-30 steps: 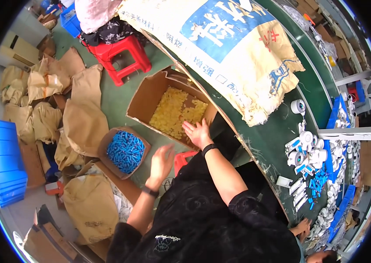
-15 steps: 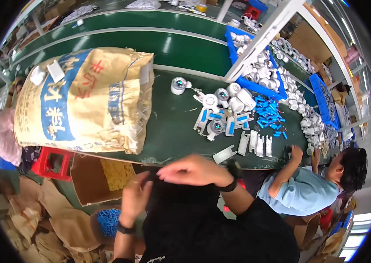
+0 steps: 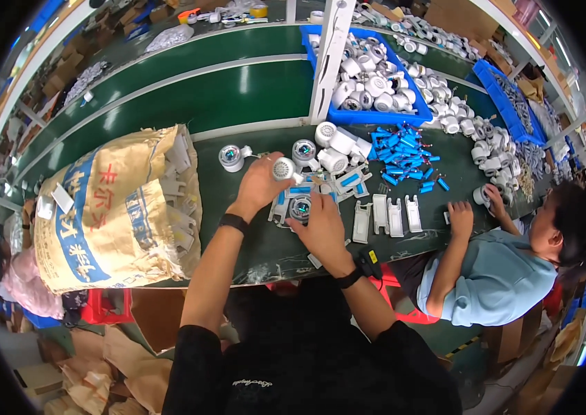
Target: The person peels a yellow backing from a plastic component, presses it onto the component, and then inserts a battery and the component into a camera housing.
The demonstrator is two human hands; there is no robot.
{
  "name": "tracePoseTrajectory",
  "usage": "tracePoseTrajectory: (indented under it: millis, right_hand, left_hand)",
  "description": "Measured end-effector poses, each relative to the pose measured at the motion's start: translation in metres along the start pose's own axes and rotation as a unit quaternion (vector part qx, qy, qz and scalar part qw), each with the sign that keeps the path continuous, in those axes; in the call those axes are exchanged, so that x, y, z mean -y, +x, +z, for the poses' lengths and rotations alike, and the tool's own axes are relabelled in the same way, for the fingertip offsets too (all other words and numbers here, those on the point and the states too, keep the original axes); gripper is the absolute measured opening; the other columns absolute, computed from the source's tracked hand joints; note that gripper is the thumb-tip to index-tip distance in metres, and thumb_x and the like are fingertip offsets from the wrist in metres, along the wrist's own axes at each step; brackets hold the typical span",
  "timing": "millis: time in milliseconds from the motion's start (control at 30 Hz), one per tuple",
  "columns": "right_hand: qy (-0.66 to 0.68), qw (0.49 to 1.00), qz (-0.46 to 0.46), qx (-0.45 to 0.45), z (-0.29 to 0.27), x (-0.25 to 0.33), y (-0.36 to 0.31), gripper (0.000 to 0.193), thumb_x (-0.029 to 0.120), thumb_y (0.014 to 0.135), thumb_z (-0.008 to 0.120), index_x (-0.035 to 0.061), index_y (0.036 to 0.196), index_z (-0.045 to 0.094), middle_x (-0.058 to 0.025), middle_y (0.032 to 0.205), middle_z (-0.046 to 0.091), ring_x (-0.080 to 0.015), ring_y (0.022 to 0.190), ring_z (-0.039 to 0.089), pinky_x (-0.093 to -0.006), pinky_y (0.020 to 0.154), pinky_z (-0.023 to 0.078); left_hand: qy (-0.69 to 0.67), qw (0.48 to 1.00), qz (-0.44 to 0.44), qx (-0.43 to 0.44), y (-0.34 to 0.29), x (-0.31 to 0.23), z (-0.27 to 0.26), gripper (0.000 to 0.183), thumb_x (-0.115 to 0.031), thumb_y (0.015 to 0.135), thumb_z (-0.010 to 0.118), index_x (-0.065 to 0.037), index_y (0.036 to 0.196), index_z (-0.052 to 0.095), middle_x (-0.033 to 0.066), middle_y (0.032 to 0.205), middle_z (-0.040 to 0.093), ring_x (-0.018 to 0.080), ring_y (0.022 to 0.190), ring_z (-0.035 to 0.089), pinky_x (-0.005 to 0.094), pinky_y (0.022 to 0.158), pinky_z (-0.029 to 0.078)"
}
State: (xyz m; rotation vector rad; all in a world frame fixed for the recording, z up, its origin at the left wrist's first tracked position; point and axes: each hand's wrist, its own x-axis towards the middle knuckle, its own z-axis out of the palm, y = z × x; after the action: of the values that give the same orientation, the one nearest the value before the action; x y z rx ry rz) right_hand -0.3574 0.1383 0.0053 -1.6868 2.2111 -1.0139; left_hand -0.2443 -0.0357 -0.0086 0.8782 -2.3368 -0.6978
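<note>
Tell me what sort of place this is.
Most likely a factory assembly line. A long green workbench holds blue bins heaped with small white round parts, loose blue pieces and a big printed sack; a person in a light blue shirt works alongside.

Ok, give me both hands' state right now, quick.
Left hand: closed on a small round white part.
Right hand: resting on a round grey part on the green table; grip cannot be told.

hands working at the green bench

the left hand (image 3: 259, 185) is gripping a round white housing (image 3: 283, 168) while the right hand (image 3: 322, 223) is resting on another round part (image 3: 300, 207); a tan woven sack (image 3: 109, 207) is lying left, blue clips (image 3: 402, 155) scattered right.
</note>
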Motion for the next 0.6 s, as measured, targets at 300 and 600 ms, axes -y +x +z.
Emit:
tracePoseTrajectory:
  millis: [300,600]
  right_hand:
    - [0.114,0.991,0.043,0.051,-0.006,0.011,-0.02,0.062,0.016,0.074,0.081,0.0002,0.125,0.05,-0.0221,0.123,0.054,-0.0443,0.109,0.058,-0.0457,0.091,0.051]
    - [0.159,0.98,-0.098,0.066,0.011,0.024,-0.044,0.06,0.015,0.077,0.08,-0.0003,0.127,0.051,-0.0206,0.124,0.056,-0.0407,0.113,0.056,-0.0439,0.097,0.048]
  left_hand:
    - [0.09,0.988,-0.122,0.015,-0.052,-0.014,-0.054,0.06,-0.031,0.076,0.082,-0.004,0.126,0.06,0.0226,0.111,0.069,0.0381,0.105,0.066,0.044,0.088,0.053]
    - [0.207,0.952,-0.224,-0.015,-0.064,0.004,-0.064,0.057,-0.031,0.076,0.081,-0.006,0.124,0.063,0.0142,0.108,0.071,0.0363,0.103,0.067,0.0452,0.086,0.055]
